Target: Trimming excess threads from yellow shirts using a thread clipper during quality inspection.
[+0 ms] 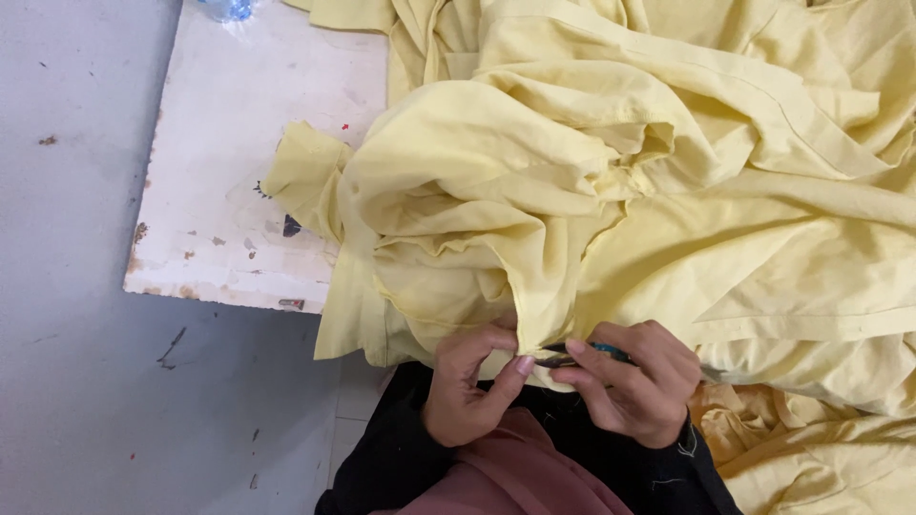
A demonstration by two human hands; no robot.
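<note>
left hand (pixel 468 386) pinches hem of yellow garment (pixel 611 191) heaped on white table (pixel 239 191) | right hand (pixel 634 391) grips small snips (pixel 582 355) at hem | risk: blades may nick cloth or thumb, fingers crowd the cut

A crinkled clear-blue plastic package (pixel 227 10) lies at the table's (pixel 239 143) far edge.

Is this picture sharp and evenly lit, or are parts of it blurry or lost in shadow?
Head view: soft, even light, no glare; the yellow fabric shows gentle shadows in its folds. The left hand and right hand are fairly sharp, though the small tool in the right hand is too dim to identify. The white board looks clear.
</note>
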